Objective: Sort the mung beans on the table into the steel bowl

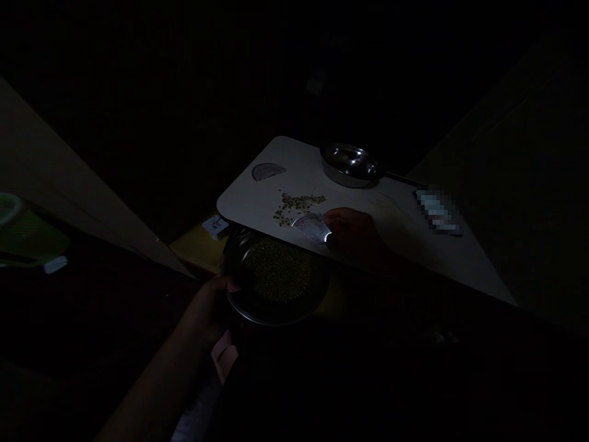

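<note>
My left hand (214, 301) is closed on the left rim of a wide metal bowl (257, 317), thumb over the edge. Small green beans (278, 270), probably mung beans, cover its bottom. The bowl is held just below the near edge of a white tabletop (248, 199). Over that tabletop, my right hand (352, 230) is closed at the end of a shiny, clear-looking half-round piece (313, 227); its fingertips are partly lost in shadow. Beside this piece, a loose patch of beans (299, 202) lies scattered on the white surface.
A steel pan (350, 166) stands on the tabletop's far side, its dark handle pointing right. Farther right lies a blurred-out flat object (437, 212). A half-round shape (268, 172) is near the left corner. A small white box (215, 227) and green container (27, 236) are left. Surroundings are very dark.
</note>
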Demonstrator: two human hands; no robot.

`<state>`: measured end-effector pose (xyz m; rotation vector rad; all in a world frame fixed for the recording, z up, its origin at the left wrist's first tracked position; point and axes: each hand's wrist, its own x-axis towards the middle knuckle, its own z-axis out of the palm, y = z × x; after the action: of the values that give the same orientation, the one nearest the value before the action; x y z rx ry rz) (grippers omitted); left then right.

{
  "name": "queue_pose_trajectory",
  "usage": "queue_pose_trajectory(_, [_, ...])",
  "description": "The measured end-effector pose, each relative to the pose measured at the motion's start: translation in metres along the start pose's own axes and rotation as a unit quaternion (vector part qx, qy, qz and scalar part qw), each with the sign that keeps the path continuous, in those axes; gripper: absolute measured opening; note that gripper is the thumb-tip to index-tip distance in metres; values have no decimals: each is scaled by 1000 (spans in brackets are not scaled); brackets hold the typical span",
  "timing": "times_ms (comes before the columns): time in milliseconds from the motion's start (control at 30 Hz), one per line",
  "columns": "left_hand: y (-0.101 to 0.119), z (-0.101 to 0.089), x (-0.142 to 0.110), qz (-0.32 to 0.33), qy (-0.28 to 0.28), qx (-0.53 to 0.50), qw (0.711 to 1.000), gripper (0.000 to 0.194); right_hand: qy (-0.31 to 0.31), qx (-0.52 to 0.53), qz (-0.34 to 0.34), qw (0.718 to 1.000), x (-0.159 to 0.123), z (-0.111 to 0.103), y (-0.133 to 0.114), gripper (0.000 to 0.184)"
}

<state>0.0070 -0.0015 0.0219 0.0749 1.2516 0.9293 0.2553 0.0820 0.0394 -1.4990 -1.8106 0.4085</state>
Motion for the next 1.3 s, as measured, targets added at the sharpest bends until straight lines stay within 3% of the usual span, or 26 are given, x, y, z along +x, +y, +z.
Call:
queue_pose_trajectory(267, [-1, -4, 3, 18, -5, 18, 1000, 17, -24, 0, 1, 1000, 2, 6, -7, 32])
queue_pose_trajectory(567, [0, 0, 1, 17, -7, 13, 1000, 20, -13, -13, -12, 1000, -5, -6, -2, 33])
queue_pose_trajectory(800, [0, -1, 2, 11, 5, 23, 1000, 15, -45, -2, -1, 999, -6, 5, -11, 26])
queue_pose_trajectory(1300, [-1, -5, 4, 10, -9, 0, 1000, 23, -33, -1, -13, 999, 0, 9, -6, 33])
